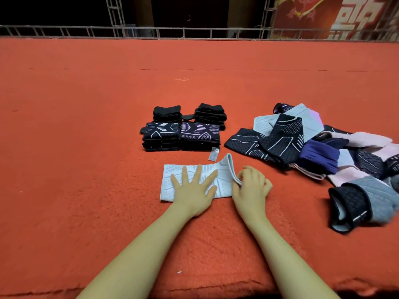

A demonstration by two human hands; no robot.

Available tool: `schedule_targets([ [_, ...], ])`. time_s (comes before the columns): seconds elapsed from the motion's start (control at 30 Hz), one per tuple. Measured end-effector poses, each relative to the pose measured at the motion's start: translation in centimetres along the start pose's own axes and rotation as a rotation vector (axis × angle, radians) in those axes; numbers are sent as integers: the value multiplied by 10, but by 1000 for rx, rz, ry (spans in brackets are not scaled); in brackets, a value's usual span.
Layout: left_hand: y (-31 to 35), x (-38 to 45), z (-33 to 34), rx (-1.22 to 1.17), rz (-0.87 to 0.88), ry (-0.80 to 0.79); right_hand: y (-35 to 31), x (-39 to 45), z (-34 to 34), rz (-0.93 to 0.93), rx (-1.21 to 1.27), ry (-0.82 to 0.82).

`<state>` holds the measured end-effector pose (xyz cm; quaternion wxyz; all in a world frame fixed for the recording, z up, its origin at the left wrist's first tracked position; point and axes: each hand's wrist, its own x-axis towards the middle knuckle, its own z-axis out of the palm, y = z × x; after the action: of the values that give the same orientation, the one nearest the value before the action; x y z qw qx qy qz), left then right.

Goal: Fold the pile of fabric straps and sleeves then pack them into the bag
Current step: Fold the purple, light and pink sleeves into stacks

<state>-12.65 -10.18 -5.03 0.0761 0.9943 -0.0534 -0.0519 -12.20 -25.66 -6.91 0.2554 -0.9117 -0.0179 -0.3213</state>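
Left hand [195, 186] lies flat, fingers spread, pressing the pale sleeve [172, 184] onto the red carpet [86, 147]. Right hand [251, 186] pinches the sleeve's raised right end.

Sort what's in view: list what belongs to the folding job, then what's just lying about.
Job: pale sleeve under left hand, its end pinched by right hand; folded stacks; unfolded pile.
Lying about: loose thread; metal railing; red banner.

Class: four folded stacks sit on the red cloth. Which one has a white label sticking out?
The front right patterned stack, nearest the loose pile: a white label pokes from its lower corner. The other three show none.
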Motion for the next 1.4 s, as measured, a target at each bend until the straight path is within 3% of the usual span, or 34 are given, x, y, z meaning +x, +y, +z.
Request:
schedule_targets([
  [0.17,-7,11,-1,44,69,2,-7,3,-10,-147,125,51],
  [0.33,-20,17,-5,4,94,4,-21,11,-4,-203,255,-110],
  [0.53,-65,-7,0,103,-190,235,-49,22,10,-366,162,-297],
  [0.67,-75,-19,5,23,-306,461,-65,13,27,-440,71,-368],
  [0.77,-77,-22,7,49,-274,490,-63,5,32,-472,-31,-461],
  [0.97,-78,-21,11,8,-125,547,-54,7,26,-386,31,-520],
  [1.1,-79,-22,13,-34,-94,644,-51,4,34,-414,-214,-570],
  [1.17,-81,-24,11,-87,-59,708,-53,3,34,-401,-255,-503],
  [1.3,-73,-28,0,-268,33,812,-55,3,28,-349,-235,-496],
  [1.4,-54,-25,-14,-583,42,840,-54,4,25,-298,-145,-487],
])
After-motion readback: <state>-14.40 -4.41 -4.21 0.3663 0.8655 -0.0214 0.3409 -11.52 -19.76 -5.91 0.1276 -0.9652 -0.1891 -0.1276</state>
